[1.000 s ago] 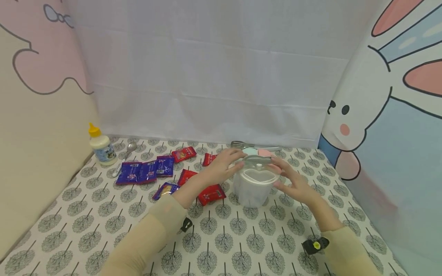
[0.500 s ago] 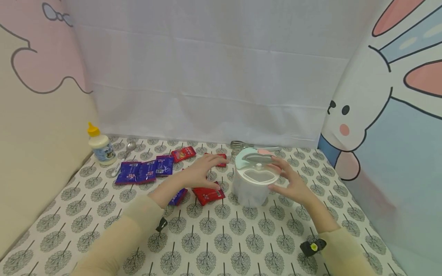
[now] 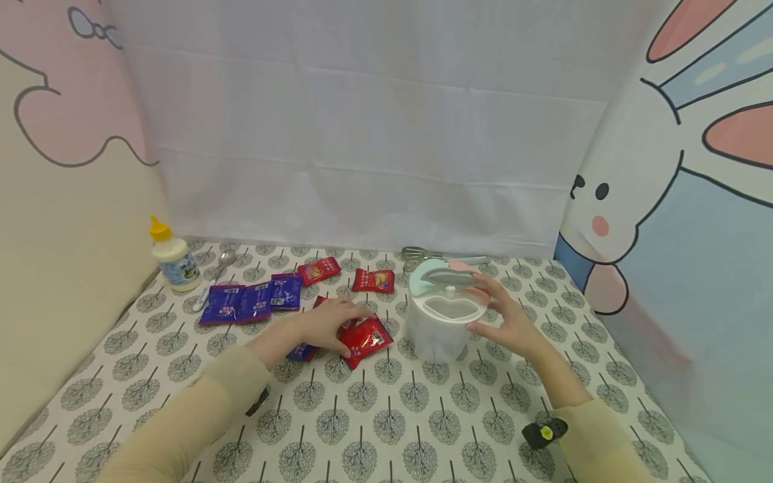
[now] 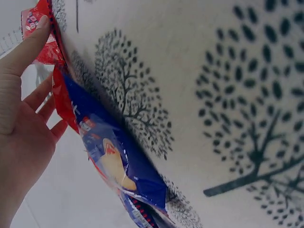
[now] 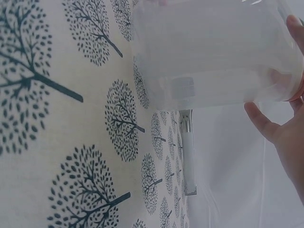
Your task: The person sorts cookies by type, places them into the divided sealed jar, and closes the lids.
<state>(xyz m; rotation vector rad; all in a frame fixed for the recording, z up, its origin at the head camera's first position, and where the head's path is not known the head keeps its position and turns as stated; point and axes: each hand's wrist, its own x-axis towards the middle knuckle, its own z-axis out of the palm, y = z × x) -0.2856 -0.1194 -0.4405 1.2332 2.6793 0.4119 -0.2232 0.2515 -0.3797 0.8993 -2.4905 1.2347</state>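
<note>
A translucent round canister (image 3: 437, 335) stands upright with a sectioned lid in mint, pink and white. One greyish lid flap (image 3: 449, 276) is tilted up behind the white section. My right hand (image 3: 512, 322) grips the lid's right edge, fingers on the far side and thumb at the near side. To the left, my left hand (image 3: 323, 327) holds a red snack packet (image 3: 368, 341) between thumb and fingers, low over the cloth. In the left wrist view the thumb presses a red packet (image 4: 42, 45). A blue snack packet (image 3: 302, 352) lies partly hidden under that hand.
Several blue packets (image 3: 253, 302) lie in a row at left. Two red packets, one at the back (image 3: 374, 280) and one further left (image 3: 319, 270), lie behind. A yellow-capped bottle (image 3: 175, 261), a spoon (image 3: 226, 260) and a whisk (image 3: 423, 253) are near the back.
My left hand has left the canister's lid and moved left and down onto the red packet, which has shifted slightly. The right hand stays on the lid.
</note>
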